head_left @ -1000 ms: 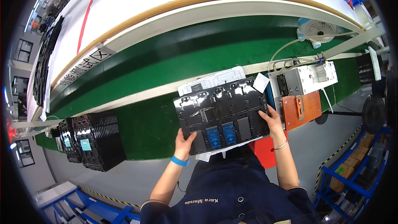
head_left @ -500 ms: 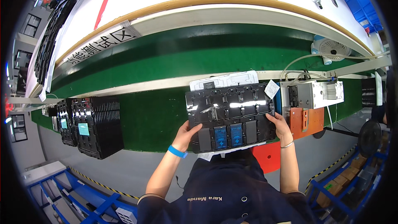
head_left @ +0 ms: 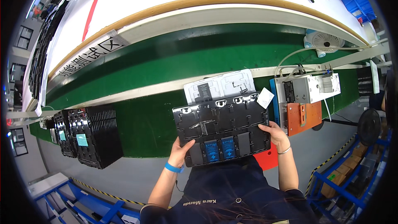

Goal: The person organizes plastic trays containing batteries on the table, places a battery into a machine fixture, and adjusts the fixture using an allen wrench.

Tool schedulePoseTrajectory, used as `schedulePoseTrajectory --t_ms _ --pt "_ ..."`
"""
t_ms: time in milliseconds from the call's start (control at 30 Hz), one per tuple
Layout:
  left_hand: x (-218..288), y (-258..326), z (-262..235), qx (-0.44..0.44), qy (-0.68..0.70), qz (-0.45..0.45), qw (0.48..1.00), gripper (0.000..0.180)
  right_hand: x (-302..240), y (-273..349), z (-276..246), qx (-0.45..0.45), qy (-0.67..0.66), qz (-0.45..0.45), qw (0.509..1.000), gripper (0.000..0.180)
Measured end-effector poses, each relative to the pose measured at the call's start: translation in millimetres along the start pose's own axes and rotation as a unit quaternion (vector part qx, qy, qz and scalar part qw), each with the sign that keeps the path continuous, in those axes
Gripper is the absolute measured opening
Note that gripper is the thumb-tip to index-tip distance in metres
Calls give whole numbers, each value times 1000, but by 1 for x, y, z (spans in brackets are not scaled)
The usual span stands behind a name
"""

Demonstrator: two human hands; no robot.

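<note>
Nearer the person's body than half a second ago, a black tray (head_left: 224,118) now leaves more of a white tray (head_left: 226,85) uncovered on its far side. Behind them runs a green bench (head_left: 145,128), with a stack of black trays (head_left: 97,137) at left and a metal fixture (head_left: 298,89) at right. Left hand (head_left: 179,152) and right hand (head_left: 277,135) grip the black tray's sides, thumbs on top, other fingers largely hidden. Two blue packs (head_left: 228,148) sit in its near half; a white slip (head_left: 265,98) shows at its far right corner.

Factory workshop, green workbench (head_left: 143,129), metal machine (head_left: 305,90)
</note>
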State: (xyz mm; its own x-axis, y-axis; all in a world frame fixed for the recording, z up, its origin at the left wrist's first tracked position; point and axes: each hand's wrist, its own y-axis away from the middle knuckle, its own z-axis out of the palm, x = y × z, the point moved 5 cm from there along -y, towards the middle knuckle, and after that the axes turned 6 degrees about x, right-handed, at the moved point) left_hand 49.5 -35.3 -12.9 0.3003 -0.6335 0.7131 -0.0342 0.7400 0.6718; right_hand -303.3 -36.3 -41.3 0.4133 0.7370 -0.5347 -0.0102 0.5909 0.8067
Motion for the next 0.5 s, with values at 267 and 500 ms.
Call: schedulePoseTrajectory --t_ms 267,500 --pt "-20 -5 -22 10 -17 2 1000 47 14 17 13 -45 -2 1 999 35" --pt "-23 10 -43 24 -47 30 998 54 27 25 28 -53 -6 10 999 38"
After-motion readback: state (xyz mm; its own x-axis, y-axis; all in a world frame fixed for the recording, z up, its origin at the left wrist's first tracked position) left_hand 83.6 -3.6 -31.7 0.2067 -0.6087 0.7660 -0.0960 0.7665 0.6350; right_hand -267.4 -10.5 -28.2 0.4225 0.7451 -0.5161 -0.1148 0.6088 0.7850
